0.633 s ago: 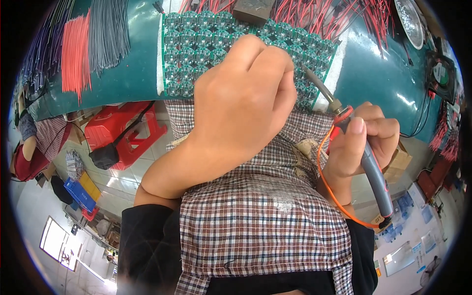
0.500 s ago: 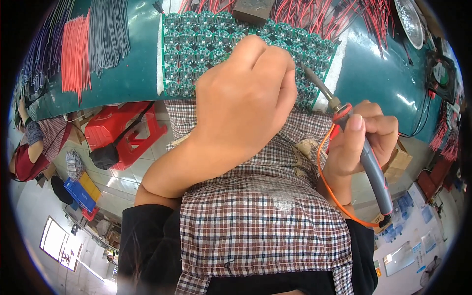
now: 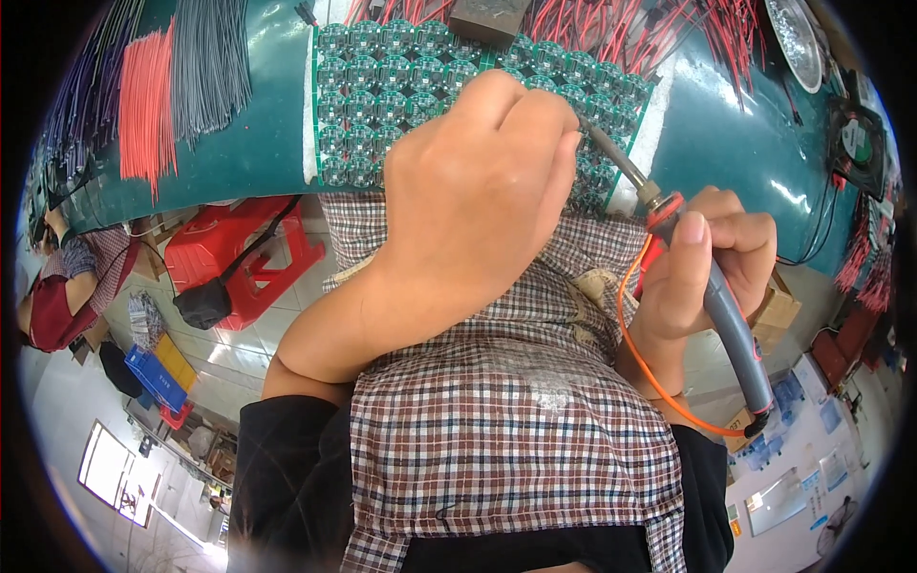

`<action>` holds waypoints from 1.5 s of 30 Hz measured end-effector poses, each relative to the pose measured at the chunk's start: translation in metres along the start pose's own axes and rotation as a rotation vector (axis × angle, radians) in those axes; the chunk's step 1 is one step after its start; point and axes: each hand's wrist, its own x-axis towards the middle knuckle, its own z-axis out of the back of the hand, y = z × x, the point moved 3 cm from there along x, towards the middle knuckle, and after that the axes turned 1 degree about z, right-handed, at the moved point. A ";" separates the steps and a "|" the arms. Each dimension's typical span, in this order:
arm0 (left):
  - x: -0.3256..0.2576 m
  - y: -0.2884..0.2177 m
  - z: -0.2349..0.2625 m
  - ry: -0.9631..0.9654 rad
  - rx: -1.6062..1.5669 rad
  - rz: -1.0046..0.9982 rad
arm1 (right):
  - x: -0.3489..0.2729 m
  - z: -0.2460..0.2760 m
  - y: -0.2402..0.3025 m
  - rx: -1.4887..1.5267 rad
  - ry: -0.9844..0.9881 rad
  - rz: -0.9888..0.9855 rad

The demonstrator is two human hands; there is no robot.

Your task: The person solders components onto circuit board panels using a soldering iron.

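A panel of green circuit boards (image 3: 358,107) lies on the table in front of me. Over its middle, my left hand (image 3: 478,181) is closed with the fingers bent in; what they pinch, if anything, is hidden behind the hand. My right hand (image 3: 702,263) grips a soldering iron (image 3: 734,329) by its grey handle, thumb on top and fingers curled round. The iron's dark tip points up and left, over the right part of the boards close beside my left fingers. An orange cable (image 3: 638,368) loops at the handle's rear end.
Bundles of red wires (image 3: 145,105) and grey wires (image 3: 212,67) lie at the left of the green table (image 3: 272,143). A dark block (image 3: 489,19) sits on the panel's far edge. At the right are a metal dish (image 3: 795,43) and a small fan (image 3: 853,143). A co-worker's arm (image 3: 72,263) shows far left.
My left hand has shifted slightly to the right. The soldering iron's rear end has swung a little right and up. At the far left, the co-worker's arm has moved.
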 end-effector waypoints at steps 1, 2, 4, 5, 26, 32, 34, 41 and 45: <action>0.001 0.000 0.001 0.010 -0.004 0.027 | -0.001 0.000 0.000 0.004 -0.010 0.005; 0.001 -0.001 0.001 0.021 -0.009 0.054 | -0.002 0.000 0.001 0.009 -0.021 0.010; -0.001 -0.001 0.005 0.022 -0.034 0.068 | -0.003 -0.005 0.005 0.000 -0.102 -0.004; -0.003 -0.001 0.007 0.024 -0.060 0.083 | -0.005 -0.004 0.007 -0.009 -0.183 -0.018; -0.018 0.001 0.008 0.085 -0.065 0.090 | -0.020 -0.008 0.004 -0.030 -0.071 -0.009; -0.019 0.002 0.005 0.094 -0.021 0.077 | -0.021 0.001 -0.001 -0.011 0.064 0.039; -0.018 0.002 0.004 0.084 -0.021 0.064 | -0.021 0.001 -0.001 -0.001 0.067 0.027; -0.016 -0.002 0.009 0.046 -0.096 0.084 | -0.021 -0.005 0.007 -0.028 -0.084 0.005; -0.016 -0.002 0.006 0.055 -0.092 0.095 | -0.020 -0.006 0.007 -0.025 -0.093 -0.031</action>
